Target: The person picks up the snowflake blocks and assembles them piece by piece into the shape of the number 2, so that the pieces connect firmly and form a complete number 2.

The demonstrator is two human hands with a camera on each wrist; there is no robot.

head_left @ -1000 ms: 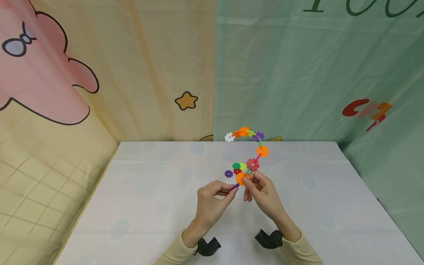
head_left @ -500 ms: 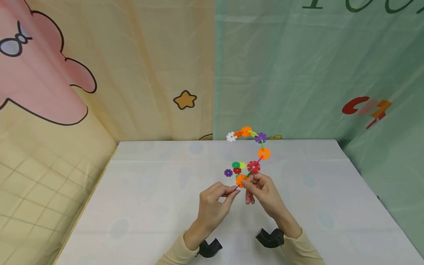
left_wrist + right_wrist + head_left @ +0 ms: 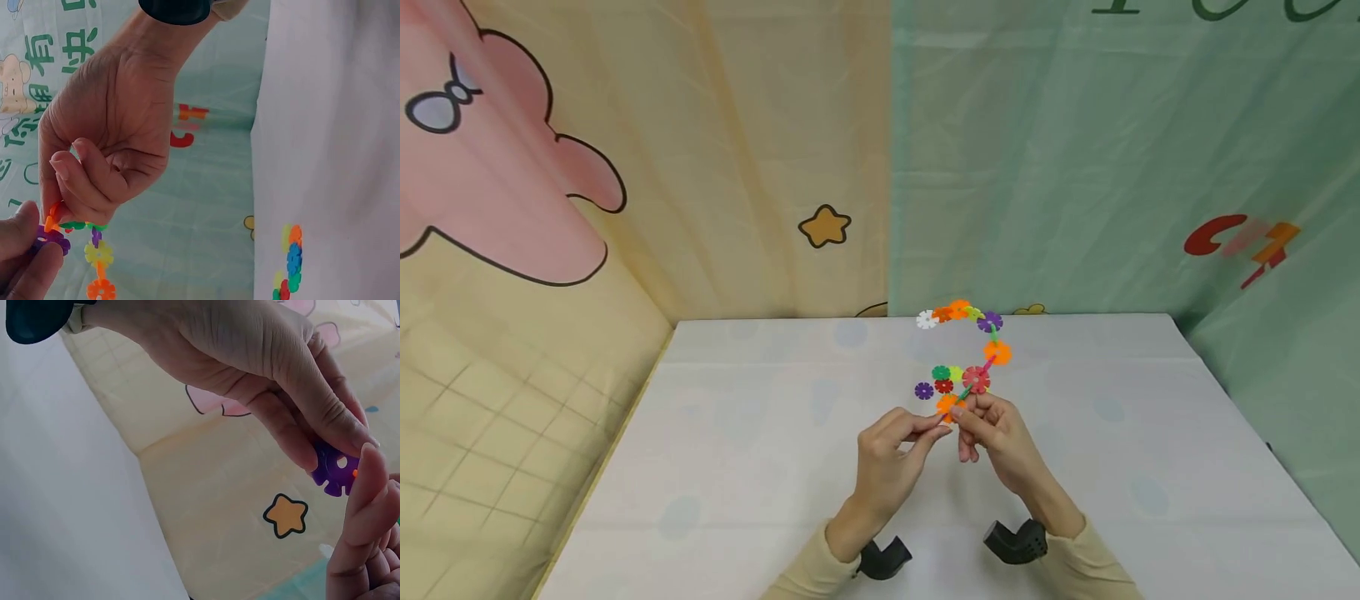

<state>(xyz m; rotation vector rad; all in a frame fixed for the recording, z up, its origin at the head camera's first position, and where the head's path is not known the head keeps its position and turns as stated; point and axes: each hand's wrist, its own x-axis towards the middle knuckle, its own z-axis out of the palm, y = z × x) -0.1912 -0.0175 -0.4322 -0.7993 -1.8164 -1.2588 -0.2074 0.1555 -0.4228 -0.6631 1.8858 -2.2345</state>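
Note:
My left hand (image 3: 891, 458) pinches a purple snowflake disc (image 3: 334, 472) between thumb and fingers. Opposite it, my right hand (image 3: 1003, 437) grips the near end of a curved chain of linked snowflake discs, at an orange disc (image 3: 950, 406). The purple disc touches that orange disc at its edge; how deep the slots sit together is hidden by fingers. From there the chain rises past a red disc (image 3: 976, 379), another orange disc (image 3: 997, 352) and a purple one (image 3: 990, 322), then bends left to a white disc (image 3: 927, 319). Smaller links sit edge-on between them.
Beyond my hands, several loose discs, including green (image 3: 941, 372), dark red (image 3: 943, 386) and purple (image 3: 923, 391), lie close together on the white table (image 3: 760, 467). Printed curtains (image 3: 1075, 167) hang along the table's back and sides. A black camera (image 3: 1017, 542) is strapped to each wrist.
My left hand has shifted slightly right, bringing the purple disc up against the orange one. The chain's far end has dipped a little in my right hand.

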